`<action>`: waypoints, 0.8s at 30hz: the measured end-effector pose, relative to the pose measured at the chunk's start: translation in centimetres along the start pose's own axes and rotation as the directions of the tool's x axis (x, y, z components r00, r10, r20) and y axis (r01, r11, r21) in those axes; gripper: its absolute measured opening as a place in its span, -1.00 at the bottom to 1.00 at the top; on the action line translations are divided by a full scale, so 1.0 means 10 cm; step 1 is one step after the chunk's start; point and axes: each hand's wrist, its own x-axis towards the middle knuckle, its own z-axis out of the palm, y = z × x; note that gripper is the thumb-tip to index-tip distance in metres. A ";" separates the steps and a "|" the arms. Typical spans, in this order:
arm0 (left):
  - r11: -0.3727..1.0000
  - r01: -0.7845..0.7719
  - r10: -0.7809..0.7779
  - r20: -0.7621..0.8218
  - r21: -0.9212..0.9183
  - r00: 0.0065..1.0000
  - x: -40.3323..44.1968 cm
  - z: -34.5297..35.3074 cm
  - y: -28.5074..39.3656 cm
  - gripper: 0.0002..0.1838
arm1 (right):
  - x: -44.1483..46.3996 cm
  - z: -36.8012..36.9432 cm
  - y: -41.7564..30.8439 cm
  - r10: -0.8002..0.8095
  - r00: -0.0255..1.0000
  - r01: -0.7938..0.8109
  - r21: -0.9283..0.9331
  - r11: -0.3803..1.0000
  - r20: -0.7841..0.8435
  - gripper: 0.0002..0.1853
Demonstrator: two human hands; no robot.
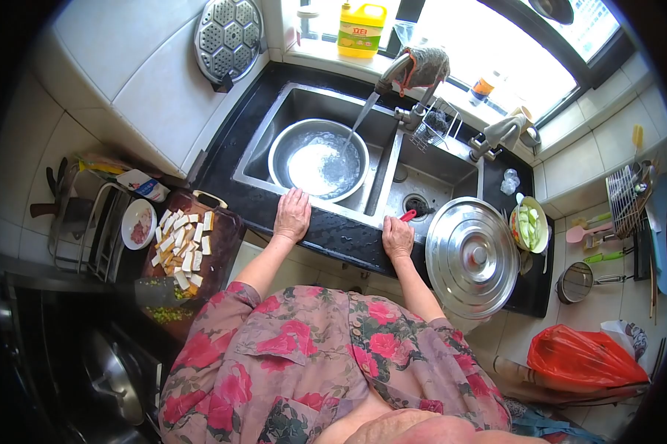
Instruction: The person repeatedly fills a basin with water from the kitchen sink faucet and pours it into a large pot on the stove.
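My left hand (293, 214) lies on the black counter's front edge with its fingers stretched towards the sink rim. Just beyond it, a round metal basin (280, 174) stands in the left sink bowl (256, 159). Water (363, 111) runs from the faucet (387, 80) into the basin, which holds clear water. My right hand (398, 237) rests on the edge before the right sink bowl (452, 177), fingers laid forward. A red handle (408, 215) shows right by its fingertips; I cannot tell whether they touch. Close on its right is a large metal lid (452, 255).
At left, a cutting board (226, 240) carries cut white pieces (188, 238) and chopped greens (167, 314), beside a white bowl of meat (147, 235). A bowl of green slices (543, 231) sits beyond the lid. A yellow jug (359, 31) stands on the windowsill; a red bag (581, 355) is at lower right.
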 end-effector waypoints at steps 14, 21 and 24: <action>1.000 0.020 -0.020 0.024 -0.005 1.000 0.00 -0.03 0.01 -0.65 | -0.01 0.06 0.03 -0.016 1.000 0.016 -0.019 1.000 -0.011 -0.68; 0.999 0.044 -0.045 0.059 0.021 0.997 0.01 -0.03 0.02 -0.65 | -0.02 0.06 0.03 -0.044 0.995 0.046 0.029 0.998 -0.085 -0.74; 0.999 0.014 -0.016 0.064 0.040 0.998 0.03 -0.06 0.03 -0.65 | -0.01 0.00 0.01 -0.062 0.993 0.069 0.069 0.995 -0.098 -0.77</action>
